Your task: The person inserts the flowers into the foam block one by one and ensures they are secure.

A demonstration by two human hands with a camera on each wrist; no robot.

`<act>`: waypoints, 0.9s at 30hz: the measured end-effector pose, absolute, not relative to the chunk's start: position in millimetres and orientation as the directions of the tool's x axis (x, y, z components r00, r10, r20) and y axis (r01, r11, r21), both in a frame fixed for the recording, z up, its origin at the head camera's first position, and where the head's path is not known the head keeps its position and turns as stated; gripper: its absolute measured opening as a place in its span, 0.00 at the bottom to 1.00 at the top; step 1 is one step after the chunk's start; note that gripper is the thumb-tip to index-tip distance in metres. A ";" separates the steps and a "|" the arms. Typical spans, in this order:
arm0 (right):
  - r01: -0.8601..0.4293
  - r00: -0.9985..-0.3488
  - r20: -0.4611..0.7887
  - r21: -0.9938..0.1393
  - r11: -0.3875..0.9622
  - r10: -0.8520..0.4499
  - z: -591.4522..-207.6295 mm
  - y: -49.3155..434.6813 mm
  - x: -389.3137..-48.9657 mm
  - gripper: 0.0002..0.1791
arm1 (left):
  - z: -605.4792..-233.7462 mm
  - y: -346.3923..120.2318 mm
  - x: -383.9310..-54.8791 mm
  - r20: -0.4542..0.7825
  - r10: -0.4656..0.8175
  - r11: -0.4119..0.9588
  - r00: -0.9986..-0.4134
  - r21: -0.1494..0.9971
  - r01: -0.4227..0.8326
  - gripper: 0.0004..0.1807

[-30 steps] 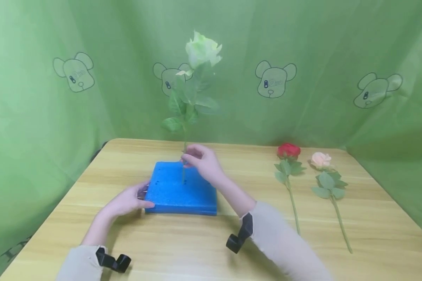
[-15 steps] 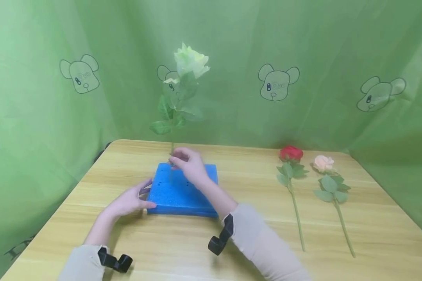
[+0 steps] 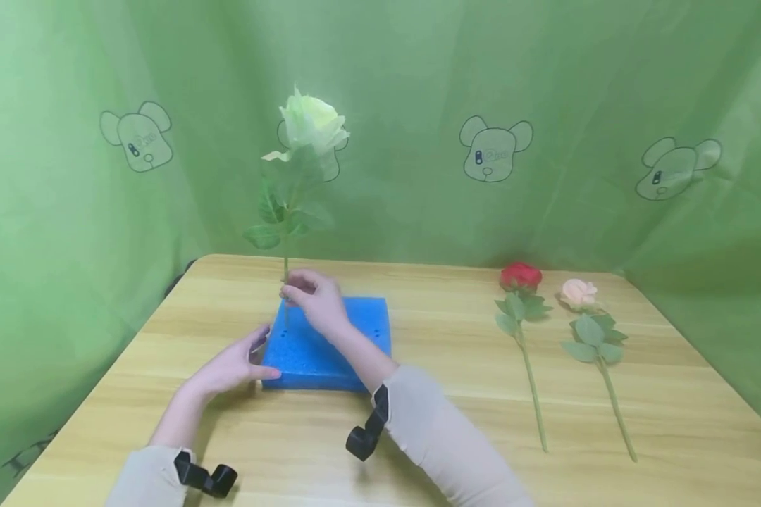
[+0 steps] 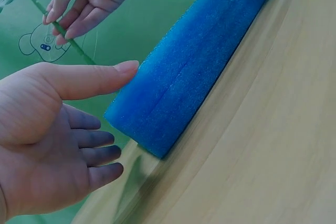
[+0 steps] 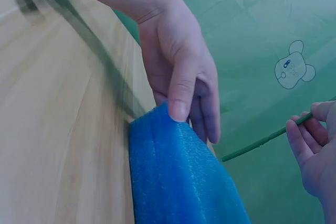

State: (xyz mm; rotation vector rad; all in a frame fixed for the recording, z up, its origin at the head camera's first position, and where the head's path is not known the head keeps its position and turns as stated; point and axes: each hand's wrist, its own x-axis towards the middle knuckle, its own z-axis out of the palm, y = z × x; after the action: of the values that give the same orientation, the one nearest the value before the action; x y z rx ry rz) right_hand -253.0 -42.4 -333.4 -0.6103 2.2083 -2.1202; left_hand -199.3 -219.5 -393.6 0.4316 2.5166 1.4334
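A blue foam block (image 3: 317,352) with small holes in its top lies on the table. My right hand (image 3: 317,299) pinches the green stem of a white rose (image 3: 313,127) between thumb and fingers and keeps it upright over the block's left part. The lower end of the stem (image 5: 252,147) comes down close to the block; whether it touches the foam I cannot tell. At the block's front left corner rests the thumb of my left hand (image 3: 231,362), its other fingers extended loosely along the left side.
To the right on the wooden table (image 3: 456,422) lie a red rose (image 3: 521,276) and a pink rose (image 3: 579,293), stems toward me. Behind the table hangs a green curtain (image 3: 406,211) with printed bear heads. A black wrist mount (image 3: 368,429) sits on each sleeve.
My right hand has carried the white rose leftward and a little lower, from over the block's middle to over its left part. The left hand has stayed at the corner.
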 end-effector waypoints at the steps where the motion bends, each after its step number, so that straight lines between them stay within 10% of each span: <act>1: -0.259 -0.925 0.246 -0.966 0.007 -0.290 -334.6 -43.8 -253.0 0.15 | -393.8 -219.5 -198.7 -0.047 0.348 0.478 -0.936 0.868 0.134 0.55; 27: -0.249 -0.931 0.236 -0.969 0.009 -0.279 -342.0 -46.6 -250.9 0.15 | -396.0 -217.3 -200.8 -0.020 0.392 0.344 -0.920 0.931 0.127 0.52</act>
State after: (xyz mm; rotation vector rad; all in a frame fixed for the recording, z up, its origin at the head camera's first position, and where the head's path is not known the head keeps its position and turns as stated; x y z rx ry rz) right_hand -250.9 -46.6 -342.0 -0.5790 2.2158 -2.1177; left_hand -200.8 -217.3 -396.0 0.4669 2.3684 1.6070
